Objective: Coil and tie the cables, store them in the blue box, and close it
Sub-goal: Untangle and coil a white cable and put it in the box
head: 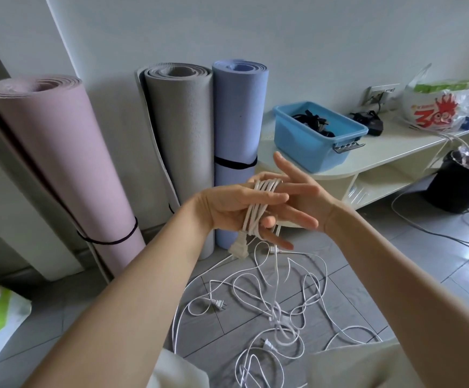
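Observation:
A white cable [255, 210] is wound in several loops around my left hand [227, 205], whose thumb lies across the loops and pins them. Its white plug [238, 249] hangs just below that hand. My right hand [311, 197] sits right behind the coil with fingers straight and spread, touching the loops. The rest of the white cable lies in a loose tangle [278, 309] on the grey floor tiles below both hands. The blue box [306, 147] stands open on a low cream shelf [390, 152] further back right, with black cables [311, 121] inside. No lid is in view.
Three rolled mats, pink [59, 163], grey [183, 135] and blue [238, 113], lean on the wall at left. A black adapter [370, 121] and a plastic bag [437, 107] share the shelf. A black bucket [460, 186] and grey cables [451, 236] lie at right.

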`<action>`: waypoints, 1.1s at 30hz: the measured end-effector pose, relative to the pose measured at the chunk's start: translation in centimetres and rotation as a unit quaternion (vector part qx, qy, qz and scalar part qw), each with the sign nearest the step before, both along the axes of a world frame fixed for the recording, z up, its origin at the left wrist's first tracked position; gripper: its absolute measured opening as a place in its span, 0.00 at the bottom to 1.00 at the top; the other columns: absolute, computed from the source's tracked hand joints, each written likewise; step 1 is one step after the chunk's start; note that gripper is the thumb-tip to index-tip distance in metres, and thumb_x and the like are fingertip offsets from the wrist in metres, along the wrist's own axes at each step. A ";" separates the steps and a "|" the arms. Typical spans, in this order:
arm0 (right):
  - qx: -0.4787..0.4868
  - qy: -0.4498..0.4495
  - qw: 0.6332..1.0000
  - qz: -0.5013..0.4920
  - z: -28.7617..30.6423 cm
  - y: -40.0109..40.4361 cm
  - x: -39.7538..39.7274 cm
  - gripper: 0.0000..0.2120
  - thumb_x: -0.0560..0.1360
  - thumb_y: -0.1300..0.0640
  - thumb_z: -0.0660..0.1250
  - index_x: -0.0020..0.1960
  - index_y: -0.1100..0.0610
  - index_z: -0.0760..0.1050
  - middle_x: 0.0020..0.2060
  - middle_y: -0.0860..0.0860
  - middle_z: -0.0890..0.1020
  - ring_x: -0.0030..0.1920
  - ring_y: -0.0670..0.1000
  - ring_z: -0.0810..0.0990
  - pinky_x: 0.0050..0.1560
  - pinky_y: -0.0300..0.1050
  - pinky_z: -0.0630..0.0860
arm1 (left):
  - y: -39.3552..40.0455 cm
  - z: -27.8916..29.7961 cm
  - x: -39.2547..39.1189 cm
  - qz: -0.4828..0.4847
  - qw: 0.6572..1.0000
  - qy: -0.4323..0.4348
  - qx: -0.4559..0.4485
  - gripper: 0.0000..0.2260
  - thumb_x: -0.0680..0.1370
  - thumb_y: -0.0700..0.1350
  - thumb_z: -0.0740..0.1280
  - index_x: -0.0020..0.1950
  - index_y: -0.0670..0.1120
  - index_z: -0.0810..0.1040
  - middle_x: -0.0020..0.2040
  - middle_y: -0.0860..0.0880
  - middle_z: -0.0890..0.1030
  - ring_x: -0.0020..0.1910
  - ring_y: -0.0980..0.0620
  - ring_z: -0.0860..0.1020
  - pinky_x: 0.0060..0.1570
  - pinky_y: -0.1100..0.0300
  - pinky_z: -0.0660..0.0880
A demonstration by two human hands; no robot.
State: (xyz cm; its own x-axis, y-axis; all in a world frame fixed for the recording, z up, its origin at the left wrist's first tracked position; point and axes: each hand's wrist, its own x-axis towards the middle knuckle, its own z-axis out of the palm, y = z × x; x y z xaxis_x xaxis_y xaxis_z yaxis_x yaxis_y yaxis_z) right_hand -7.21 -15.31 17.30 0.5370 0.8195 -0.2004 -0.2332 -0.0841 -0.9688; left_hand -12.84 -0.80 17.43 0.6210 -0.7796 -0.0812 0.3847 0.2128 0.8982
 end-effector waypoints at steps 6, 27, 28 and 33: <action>-0.018 -0.104 0.967 -0.232 -1.1 1.7 -0.3 0.23 0.75 0.39 0.60 0.41 0.61 0.73 0.40 0.63 0.77 0.42 0.59 0.79 0.41 0.48 0.76 | 0.2 -0.9 0.6 0.118 0.993 0.001 -0.007 0.15 0.70 0.51 0.67 0.51 0.45 0.84 0.41 0.47 0.85 0.24 0.63 0.73 0.46 0.59 0.79; -0.283 -0.482 0.813 -0.164 -1.2 1.4 -0.5 0.24 0.77 0.51 0.60 0.24 0.57 0.67 0.20 0.52 0.68 0.22 0.49 0.64 0.31 0.42 0.64 | 1.7 1.1 2.0 0.517 0.856 0.008 -0.003 0.18 0.79 0.46 0.60 0.69 0.46 0.64 0.72 0.49 0.66 0.53 0.46 0.80 0.64 0.46 0.68; -0.262 -0.503 0.803 -0.185 -0.8 1.1 -0.3 0.24 0.76 0.52 0.62 0.24 0.58 0.65 0.20 0.53 0.65 0.24 0.50 0.61 0.32 0.43 0.62 | 1.4 0.7 1.8 0.507 0.860 0.027 0.050 0.17 0.80 0.46 0.59 0.69 0.48 0.64 0.74 0.48 0.62 0.60 0.40 0.76 0.61 0.48 0.70; -0.207 -0.522 0.774 -0.293 0.7 -0.2 1.2 0.22 0.76 0.55 0.64 0.27 0.67 0.73 0.21 0.62 0.68 0.25 0.49 0.62 0.29 0.43 0.60 | -0.2 0.5 0.6 0.265 0.951 0.032 0.158 0.15 0.83 0.50 0.52 0.64 0.43 0.68 0.65 0.49 0.75 0.45 0.47 0.83 0.42 0.60 0.80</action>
